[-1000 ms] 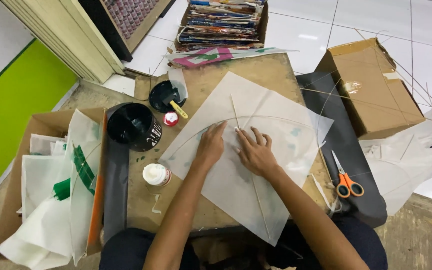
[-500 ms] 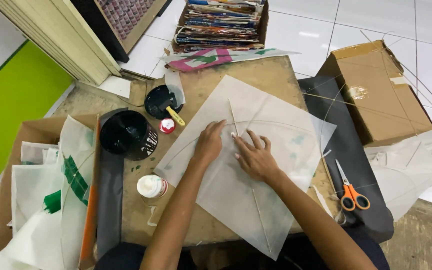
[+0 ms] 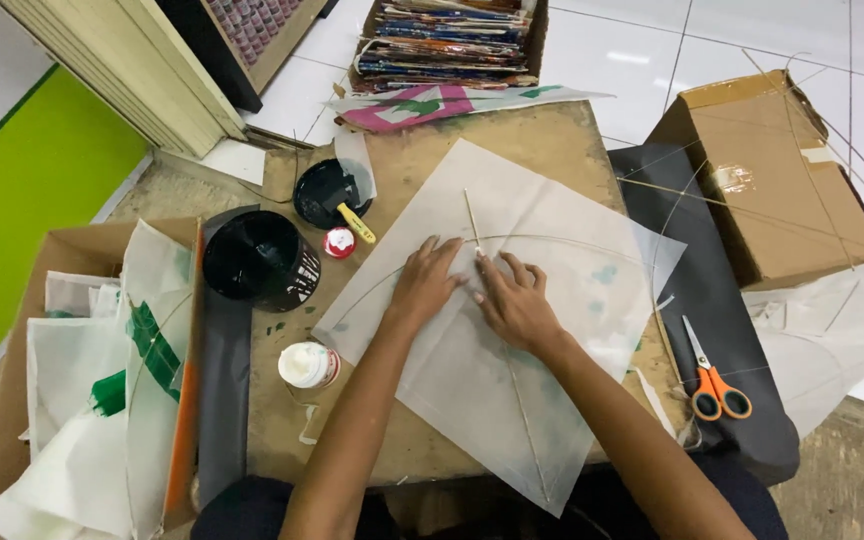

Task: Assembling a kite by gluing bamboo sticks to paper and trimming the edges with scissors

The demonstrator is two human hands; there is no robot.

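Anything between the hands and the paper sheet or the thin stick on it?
Nothing visible. The left hand and right hand lie flat on the white paper sheet, fingertips meeting at the thin stick. The black tub, small white bottle and scissors sit off to the sides.

White glossy floor tiles (image 3: 632, 60) are filling the top of the frame, reflecting soft overhead light. A bright green floor area (image 3: 22, 210) is lying at the left edge. Pale wooden slats (image 3: 122, 70) are leaning at the upper left. Rough grey concrete (image 3: 852, 480) is showing at the lower right corner.
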